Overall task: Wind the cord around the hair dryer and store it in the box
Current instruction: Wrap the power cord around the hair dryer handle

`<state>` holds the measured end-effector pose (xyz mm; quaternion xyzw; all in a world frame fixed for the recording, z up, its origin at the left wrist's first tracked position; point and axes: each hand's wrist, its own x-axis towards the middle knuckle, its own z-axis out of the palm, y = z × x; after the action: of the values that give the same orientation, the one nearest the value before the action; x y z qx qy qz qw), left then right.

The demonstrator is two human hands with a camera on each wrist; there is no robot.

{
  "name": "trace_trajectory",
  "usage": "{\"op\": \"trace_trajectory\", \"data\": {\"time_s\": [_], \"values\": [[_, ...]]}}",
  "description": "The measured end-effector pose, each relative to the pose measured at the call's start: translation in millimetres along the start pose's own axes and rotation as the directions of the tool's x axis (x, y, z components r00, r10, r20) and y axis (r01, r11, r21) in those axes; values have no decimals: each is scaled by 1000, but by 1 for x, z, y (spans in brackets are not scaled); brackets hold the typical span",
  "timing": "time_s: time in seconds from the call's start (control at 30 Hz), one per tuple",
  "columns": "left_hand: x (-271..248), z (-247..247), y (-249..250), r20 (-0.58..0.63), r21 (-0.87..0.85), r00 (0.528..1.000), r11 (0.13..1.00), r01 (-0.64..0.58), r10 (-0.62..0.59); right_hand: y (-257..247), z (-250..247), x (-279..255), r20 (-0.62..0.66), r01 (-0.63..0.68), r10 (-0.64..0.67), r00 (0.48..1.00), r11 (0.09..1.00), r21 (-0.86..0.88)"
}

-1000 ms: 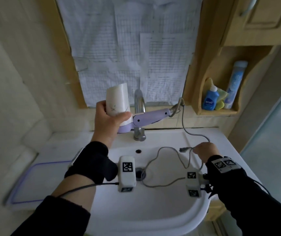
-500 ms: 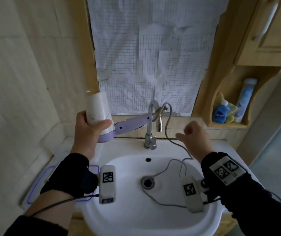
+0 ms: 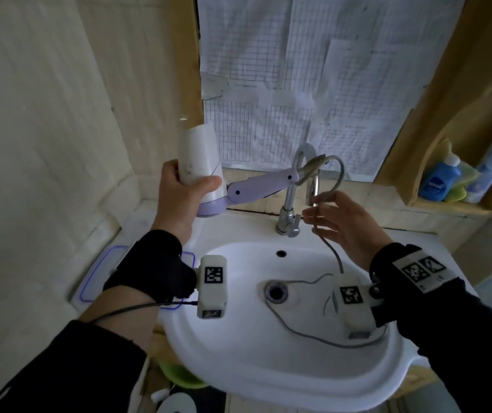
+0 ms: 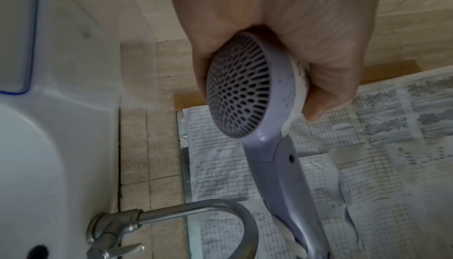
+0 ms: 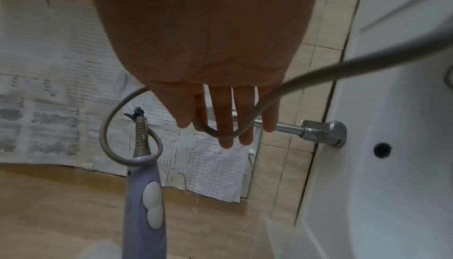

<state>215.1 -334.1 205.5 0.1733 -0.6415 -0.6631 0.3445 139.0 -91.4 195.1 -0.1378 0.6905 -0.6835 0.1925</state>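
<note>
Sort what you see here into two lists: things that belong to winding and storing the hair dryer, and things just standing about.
Belongs to the job:
- hair dryer, gripped by the left hand
- cord, draped over the open right hand
- clear box with blue rim, left of the sink

Just standing about:
- tap
- sink
- blue bottle on the shelf
- gridded paper

White-and-lilac hair dryer (image 3: 206, 177) held above the sink, nozzle up, handle sideways; grey cord (image 3: 332, 186) looped once round the handle end, its slack trailing into the basin.

A home bathroom: white washbasin (image 3: 283, 380) with a chrome tap (image 3: 291, 204), tiled wall, toiletry bottles (image 3: 440, 181) on a shelf.
</note>
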Motion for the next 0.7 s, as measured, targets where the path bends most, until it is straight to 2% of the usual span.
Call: {"op": "trace_trajectory", "data": {"time_s": [0.13, 0.17, 0.23, 0.3, 0.33, 0.37, 0.43, 0.53, 0.7], "values": [[-2, 1, -9, -4, 32, 1000, 999, 8, -8, 7, -5, -5, 8, 13, -13, 1000, 994, 107], [-2, -1, -11, 0, 54, 1000, 999, 8, -8, 6, -8, -5, -8, 40, -39, 999, 998, 52], [-2, -4, -12, 29, 110, 1000, 994, -3, -1, 1, -21, -3, -13, 135, -142, 990, 963, -235], [-2, -6, -11, 94, 154, 996, 988, -23, 9, -14, -31, 0, 66, 244, -251, 966, 797, -552], [-2, -6, -11, 136, 166, 991, 986, -30, 8, -23, -33, 2, 131, 299, -285, 949, 698, -651], [-2, -6, -10, 186, 174, 983, 984, -31, -2, -35, -34, 3, 195, 343, -297, 935, 617, -708], [-3, -5, -7, 298, 165, 954, 986, -22, -29, -58, -35, 7, 280, 379, -259, 924, 538, -753], [-2, -2, -3, 397, 61, 915, 997, 42, -63, -83, -34, 16, 333, 373, -174, 927, 530, -761], [2, -1, 0, 416, -222, 906, 956, 192, -85, -86, -32, 28, 325, 303, -90, 941, 646, -701]]}}
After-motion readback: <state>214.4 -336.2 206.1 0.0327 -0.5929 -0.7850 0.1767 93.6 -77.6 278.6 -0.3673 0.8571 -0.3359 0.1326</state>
